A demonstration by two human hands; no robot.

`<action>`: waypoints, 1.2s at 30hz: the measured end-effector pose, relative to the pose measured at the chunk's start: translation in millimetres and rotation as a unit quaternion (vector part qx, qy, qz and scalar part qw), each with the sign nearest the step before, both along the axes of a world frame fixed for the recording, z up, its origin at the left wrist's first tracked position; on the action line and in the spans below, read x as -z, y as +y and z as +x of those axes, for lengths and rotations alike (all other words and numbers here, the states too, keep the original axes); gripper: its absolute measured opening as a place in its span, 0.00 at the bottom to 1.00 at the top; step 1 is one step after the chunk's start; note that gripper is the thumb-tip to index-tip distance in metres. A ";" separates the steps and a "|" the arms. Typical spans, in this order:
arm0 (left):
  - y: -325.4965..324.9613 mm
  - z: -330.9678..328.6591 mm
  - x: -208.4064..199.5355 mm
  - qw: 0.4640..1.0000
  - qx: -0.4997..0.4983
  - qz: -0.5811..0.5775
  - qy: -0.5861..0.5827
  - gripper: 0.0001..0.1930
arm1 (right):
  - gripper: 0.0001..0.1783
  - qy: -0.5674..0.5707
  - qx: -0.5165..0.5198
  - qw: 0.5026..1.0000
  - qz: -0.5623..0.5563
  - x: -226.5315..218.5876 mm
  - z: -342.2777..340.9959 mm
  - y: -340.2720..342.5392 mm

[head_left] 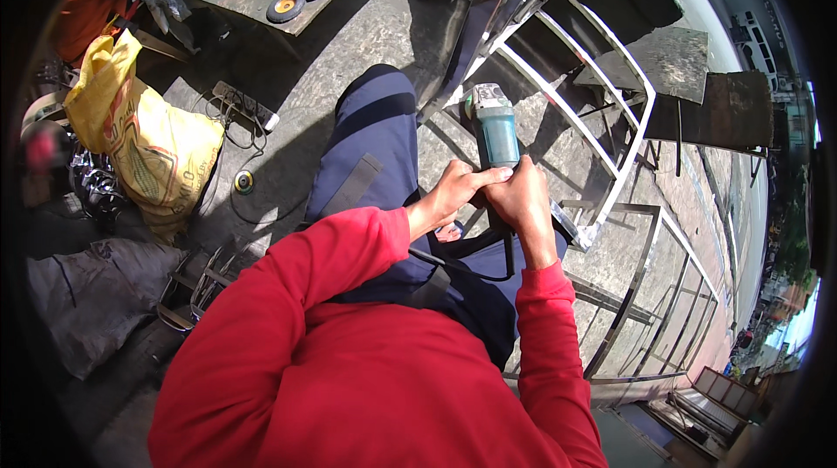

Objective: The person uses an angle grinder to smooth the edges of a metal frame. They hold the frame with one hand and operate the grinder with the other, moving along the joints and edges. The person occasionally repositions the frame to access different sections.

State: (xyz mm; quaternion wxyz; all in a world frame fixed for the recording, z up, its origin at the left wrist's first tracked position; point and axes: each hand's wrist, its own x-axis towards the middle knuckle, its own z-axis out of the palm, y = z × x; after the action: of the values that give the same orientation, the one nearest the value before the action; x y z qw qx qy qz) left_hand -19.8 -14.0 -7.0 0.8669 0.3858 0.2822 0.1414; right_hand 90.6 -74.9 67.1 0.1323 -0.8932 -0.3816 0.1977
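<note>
In front of my knees is a teal angle grinder (500, 135), its silver gear head pointing away from me. My right hand (523, 206) wraps round the rear of its body. My left hand (455, 195) meets it from the other side, with fingers closed at the grinder and the thumb reaching toward my right hand. The undersides of both grips are hidden. A dark cord hangs below my hands across my lap. Just beyond the grinder's head stands a welded metal frame (558, 93) of bare square tubing. Whether the disc touches it I cannot tell.
A low table (344, 10) at the far left bears several grinding discs (285, 6). A yellow sack (157, 132), a power strip (244, 106) with cables and a small disc (244, 181) are on the left. Another tube frame (623, 320) lies at right.
</note>
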 end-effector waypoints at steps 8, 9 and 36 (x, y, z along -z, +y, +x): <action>-5.1 2.2 8.7 1.000 0.010 0.000 -0.002 0.19 | 0.26 0.011 -0.017 1.000 0.017 -6.6 0.6 -5.6; -5.0 1.3 9.4 1.000 0.004 -0.011 -0.003 0.19 | 0.26 0.016 -0.021 1.000 0.007 -7.8 1.4 -3.3; 6.9 -5.2 4.2 0.999 0.035 0.008 -0.006 0.18 | 0.24 -0.034 -0.009 0.999 0.027 -5.5 -13.2 0.0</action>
State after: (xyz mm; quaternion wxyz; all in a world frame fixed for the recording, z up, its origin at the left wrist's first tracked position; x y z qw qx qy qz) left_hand -25.0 -7.1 -11.2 0.8699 0.4016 0.2620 0.1154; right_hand 77.4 -74.9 72.5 0.1416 -0.8922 -0.3988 0.1580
